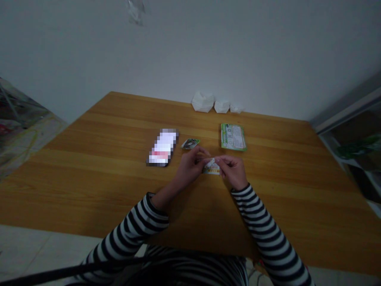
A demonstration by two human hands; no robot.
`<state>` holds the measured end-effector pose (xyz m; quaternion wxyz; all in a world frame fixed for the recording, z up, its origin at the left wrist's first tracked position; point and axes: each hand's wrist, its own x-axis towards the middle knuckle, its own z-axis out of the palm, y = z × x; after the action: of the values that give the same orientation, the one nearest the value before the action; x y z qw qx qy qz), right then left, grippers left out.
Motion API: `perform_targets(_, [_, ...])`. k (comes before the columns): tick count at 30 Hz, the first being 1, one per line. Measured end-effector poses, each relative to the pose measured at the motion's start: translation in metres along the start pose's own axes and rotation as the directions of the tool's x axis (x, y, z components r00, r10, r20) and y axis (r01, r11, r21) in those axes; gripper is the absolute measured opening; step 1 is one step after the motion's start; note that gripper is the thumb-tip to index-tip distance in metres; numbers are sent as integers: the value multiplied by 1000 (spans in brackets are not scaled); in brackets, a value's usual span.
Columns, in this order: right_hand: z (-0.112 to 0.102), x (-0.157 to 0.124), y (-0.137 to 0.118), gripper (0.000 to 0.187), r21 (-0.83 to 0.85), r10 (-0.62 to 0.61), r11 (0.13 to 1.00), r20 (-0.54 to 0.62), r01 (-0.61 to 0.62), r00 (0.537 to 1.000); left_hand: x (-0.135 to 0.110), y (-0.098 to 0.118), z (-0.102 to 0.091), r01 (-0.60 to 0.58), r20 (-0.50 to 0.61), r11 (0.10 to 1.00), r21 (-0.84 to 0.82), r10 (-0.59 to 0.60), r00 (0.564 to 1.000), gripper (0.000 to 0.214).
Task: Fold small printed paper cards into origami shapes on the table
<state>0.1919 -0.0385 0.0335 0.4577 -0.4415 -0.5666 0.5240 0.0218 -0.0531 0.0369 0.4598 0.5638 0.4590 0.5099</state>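
Note:
My left hand (192, 165) and my right hand (233, 169) meet over the middle of the table, each with thumb and fingers pinched together. Between them is a small white printed piece (212, 169) with orange marks along its lower edge; whether it is a paper sheet or a packet I cannot tell. Both hands grip its upper part, and the fingers cover some of it. Just beyond my left hand lies a small green and dark printed piece (190, 143). A green and white printed packet (233, 137) lies flat beyond my right hand.
A phone (163, 147) with a lit, blurred-out screen lies to the left on the wooden table (104, 171). Several crumpled white tissue-like pieces (203, 102) sit along the back edge by the wall (178, 47). A shelf with green items (363, 147) stands at the right.

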Motion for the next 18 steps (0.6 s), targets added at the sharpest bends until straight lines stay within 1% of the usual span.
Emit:
perform_targets(2, [1,0,-1,34,-2,-6,1000,0,6,1000,0,0,0,5,14,1000,-9,-5,1000,12])
perform_targets(6, [2,0,2,33,-19,-25,1000,-15,25,1000,0,0,-2,14,38,998,59,-16,999,19])
perform_targets(10, [1,1,8,30,-91,-62,994,-12,60,998,3,-1,-8,4,131,987,159,-25,991,22])
perform_targets(13, [-1,2,10,28,-129,-88,988,2,88,996,5,-1,-14,23,186,962,274,-77,980,22])
perform_targets(15, [-2,3,11,29,-127,-100,987,30,103,995,5,-1,-16,32,186,941,335,-100,977,20])
perform_targets(18, [-3,4,14,35,-149,-73,985,119,91,990,3,0,-15,33,157,922,385,-100,983,18])
